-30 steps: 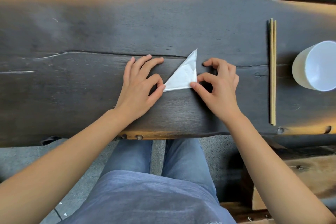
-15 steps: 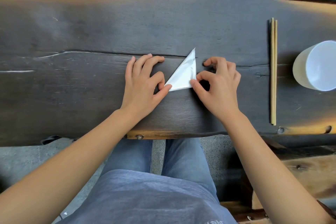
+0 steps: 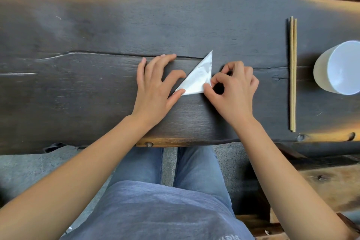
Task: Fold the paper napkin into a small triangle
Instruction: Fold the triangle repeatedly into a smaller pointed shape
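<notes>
Napkin (image 3: 198,79), white and already folded into a small triangle, is seen lying flat on the dark wooden table (image 3: 97,31), near the middle, with one point aimed at the far side. Its near-left corner is pinned by the left hand (image 3: 155,87), whose fingers are spread flat on the wood and whose thumb is pressed onto the paper. Its near-right corner is pinched between thumb and forefinger of the right hand (image 3: 233,91), the other fingers being curled in. Chopsticks (image 3: 292,74) and a white cup (image 3: 340,67) are set well apart to the right. The step in hand is judged to be a last fold or a sharpening of the crease. For the next move, the pinched corner would need to be carried across while the left corner is kept pinned, and the edges matched before pressing.
</notes>
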